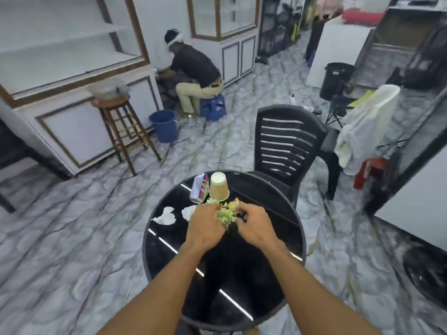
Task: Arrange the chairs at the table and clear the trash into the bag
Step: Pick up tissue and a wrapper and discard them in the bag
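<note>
A round black glass table [169,267] stands in front of me. Both hands meet over its middle around a small bunch of green and white artificial flowers [226,215]. My left hand [205,228] closes on its left side, my right hand [256,226] on its right side. An upside-down paper cup [219,187] and a crushed drink can [199,188] lie at the far edge. Two crumpled white tissues [165,216] [188,212] lie left of my hands. A black plastic chair [285,146] stands at the far side of the table.
A wooden stool [121,131] and a blue bucket [164,125] stand by the white cabinets at left. A person [193,73] sits on a blue stool at the back. A black bin [336,81] and a cloth-draped chair [367,126] are at right.
</note>
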